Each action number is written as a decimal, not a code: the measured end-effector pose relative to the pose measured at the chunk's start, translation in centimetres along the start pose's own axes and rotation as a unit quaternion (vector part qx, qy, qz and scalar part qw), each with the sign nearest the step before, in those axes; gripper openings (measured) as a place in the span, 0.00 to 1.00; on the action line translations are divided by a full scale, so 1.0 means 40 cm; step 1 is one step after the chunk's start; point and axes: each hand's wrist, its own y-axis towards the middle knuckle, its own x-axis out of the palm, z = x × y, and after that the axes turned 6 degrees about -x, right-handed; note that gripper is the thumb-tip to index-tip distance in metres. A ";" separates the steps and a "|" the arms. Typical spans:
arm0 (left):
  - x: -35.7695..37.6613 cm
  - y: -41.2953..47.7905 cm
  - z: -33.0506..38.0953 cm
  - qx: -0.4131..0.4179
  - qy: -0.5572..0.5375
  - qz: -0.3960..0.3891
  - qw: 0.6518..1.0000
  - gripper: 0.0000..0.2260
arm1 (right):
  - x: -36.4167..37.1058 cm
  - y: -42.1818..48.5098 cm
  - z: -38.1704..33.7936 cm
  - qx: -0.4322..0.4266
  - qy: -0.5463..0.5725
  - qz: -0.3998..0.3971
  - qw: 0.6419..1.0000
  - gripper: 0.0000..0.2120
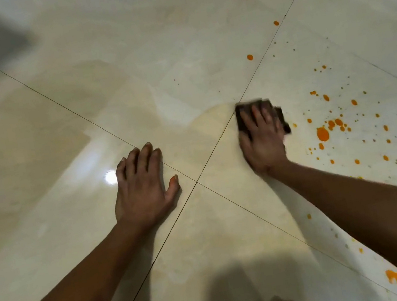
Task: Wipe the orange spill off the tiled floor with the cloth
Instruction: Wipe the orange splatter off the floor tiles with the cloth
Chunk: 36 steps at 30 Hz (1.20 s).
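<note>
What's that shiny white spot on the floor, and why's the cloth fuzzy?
Head view: the spot is light glaring off the glossy floor beside the left hand; same view, the cloth under the right hand is smeared by motion blur.

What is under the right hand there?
A dark cloth, pressed flat on the floor by the right hand; its edges show around the hand. Orange spill lies beside it. The tile beneath the cloth is covered and cannot be seen.
</note>
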 end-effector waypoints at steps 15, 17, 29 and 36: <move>0.007 0.004 -0.014 0.008 0.003 -0.005 1.000 0.27 | 0.040 -0.185 -0.133 -0.062 0.004 -0.006 0.998 0.29; 0.005 0.007 -0.018 0.008 0.003 -0.006 1.000 0.28 | 0.042 -0.328 -0.120 -0.167 0.004 -0.054 0.984 0.30; -0.047 -0.063 0.076 0.057 0.026 -0.008 0.998 0.29 | -0.027 -0.637 0.064 -0.091 0.028 -0.111 0.989 0.29; 0.099 -0.210 0.301 0.246 0.073 -0.127 0.958 0.41 | -0.036 -0.502 0.256 0.054 0.019 -0.032 0.998 0.29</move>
